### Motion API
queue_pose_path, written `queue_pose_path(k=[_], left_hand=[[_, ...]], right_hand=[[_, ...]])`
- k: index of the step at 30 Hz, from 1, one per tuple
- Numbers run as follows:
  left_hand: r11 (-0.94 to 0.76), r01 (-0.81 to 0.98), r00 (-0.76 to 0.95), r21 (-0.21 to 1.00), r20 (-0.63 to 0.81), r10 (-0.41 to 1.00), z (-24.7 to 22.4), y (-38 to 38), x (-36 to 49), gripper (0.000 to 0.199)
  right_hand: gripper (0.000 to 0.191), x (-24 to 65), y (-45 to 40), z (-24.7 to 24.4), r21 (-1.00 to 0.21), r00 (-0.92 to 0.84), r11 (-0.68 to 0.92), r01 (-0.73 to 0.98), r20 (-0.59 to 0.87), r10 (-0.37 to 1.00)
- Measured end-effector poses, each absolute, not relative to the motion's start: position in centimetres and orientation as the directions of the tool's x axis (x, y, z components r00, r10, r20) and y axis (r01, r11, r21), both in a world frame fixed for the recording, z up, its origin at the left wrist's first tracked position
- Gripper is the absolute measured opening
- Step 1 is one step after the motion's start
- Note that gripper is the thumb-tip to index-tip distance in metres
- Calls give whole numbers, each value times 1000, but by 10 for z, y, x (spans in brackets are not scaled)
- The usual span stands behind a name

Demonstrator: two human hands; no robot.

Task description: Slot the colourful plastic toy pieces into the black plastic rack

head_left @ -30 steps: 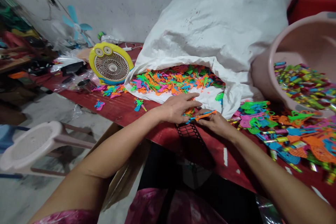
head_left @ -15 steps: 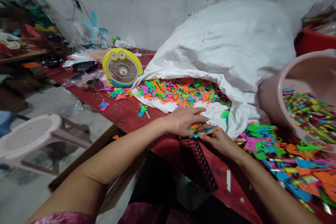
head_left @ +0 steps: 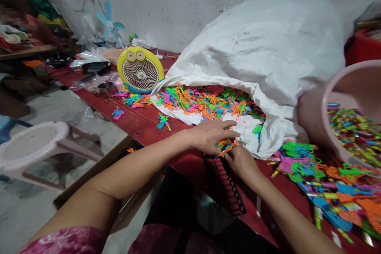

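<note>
My left hand [head_left: 212,135] is over the front edge of the sack's mouth, its fingers reaching right around a small bunch of coloured plastic pieces [head_left: 224,143]. Close beside it, my right hand [head_left: 242,163] is closed, its curled fingertips at an orange plastic piece [head_left: 228,149]. Part of the bunch is hidden by the fingers. Directly below both hands, a black plastic rack [head_left: 230,190] with a row of openings sticks out over the red table's edge. Behind them, the open white sack [head_left: 268,43] spills many small orange, green, blue and pink plastic pieces [head_left: 202,101].
On the right, a pink tub [head_left: 312,107] holds shiny coloured tubes, with plastic pieces and tubes piled before it [head_left: 336,190]. A yellow fan [head_left: 141,70] and a blue-bladed fan [head_left: 110,25] stand at left. A plastic stool [head_left: 38,147] and a cardboard box [head_left: 92,178] are below the table.
My right hand has turned and its fingers have curled in closer to my left hand. The blue and orange pieces between the hands now show less. My view has shifted slightly.
</note>
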State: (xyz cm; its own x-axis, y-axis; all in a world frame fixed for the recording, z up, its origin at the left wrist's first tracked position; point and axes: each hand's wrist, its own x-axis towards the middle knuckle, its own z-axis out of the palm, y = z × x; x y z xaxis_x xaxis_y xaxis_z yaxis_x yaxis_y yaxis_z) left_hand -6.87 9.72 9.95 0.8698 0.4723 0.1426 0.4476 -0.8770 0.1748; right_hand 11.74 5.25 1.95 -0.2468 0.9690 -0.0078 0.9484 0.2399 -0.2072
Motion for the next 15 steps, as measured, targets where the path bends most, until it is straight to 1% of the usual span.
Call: queue_pose_path(k=[3, 6, 8, 11, 15], left_hand=[[-878, 428, 884, 214, 106, 456, 107, 96, -69, 61], [-853, 464, 867, 238, 76, 493, 109, 93, -67, 58], [-832, 515, 834, 207, 101, 542, 106, 90, -65, 51], [-815, 559, 803, 151, 143, 578, 99, 87, -60, 36], [-808, 574, 794, 132, 151, 588, 97, 87, -57, 33]], right_hand=[[23, 110, 53, 28, -142, -207, 196, 970, -70, 976], [21, 105, 52, 33, -165, -194, 173, 971, -120, 974], [21, 103, 50, 36, -178, -180, 157, 971, -119, 977], [23, 99, 47, 37, -166, -102, 85, 982, -97, 990], [22, 94, 46, 37, -210, -63, 35, 977, -128, 990]])
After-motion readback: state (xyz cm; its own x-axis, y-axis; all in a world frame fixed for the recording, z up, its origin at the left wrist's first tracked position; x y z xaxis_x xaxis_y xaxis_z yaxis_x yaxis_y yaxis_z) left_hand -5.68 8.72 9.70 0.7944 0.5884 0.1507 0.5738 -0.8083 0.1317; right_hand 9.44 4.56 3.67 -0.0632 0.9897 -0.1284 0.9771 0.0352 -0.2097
